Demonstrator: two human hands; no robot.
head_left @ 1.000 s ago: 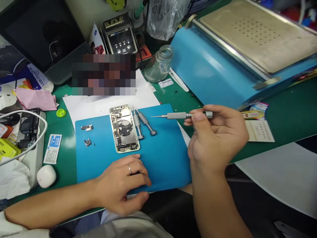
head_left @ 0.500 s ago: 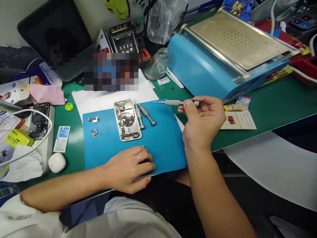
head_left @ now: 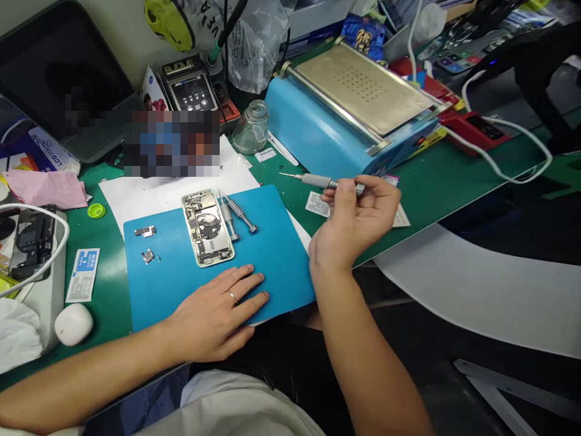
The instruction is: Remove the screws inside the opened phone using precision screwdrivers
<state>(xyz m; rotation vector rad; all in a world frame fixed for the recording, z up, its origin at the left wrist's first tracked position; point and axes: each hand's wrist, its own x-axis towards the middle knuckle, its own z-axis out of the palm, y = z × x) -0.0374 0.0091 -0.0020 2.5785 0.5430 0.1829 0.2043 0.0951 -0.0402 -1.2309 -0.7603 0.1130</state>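
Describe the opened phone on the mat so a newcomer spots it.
Find the blue mat on the green table. At its far edge, beside two grey screwdrivers, lies the opened phone. Its broad, pale-rimmed rectangle stands out from them and the small loose parts.

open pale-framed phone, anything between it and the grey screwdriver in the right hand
Two other grey metal screwdrivers lie on the blue mat beside the phone, toward the right hand; nothing else visible intervenes.

Right hand [head_left: 356, 215] grips screwdriver [head_left: 316, 180]; left hand [head_left: 212, 318] on mat [head_left: 272, 251].
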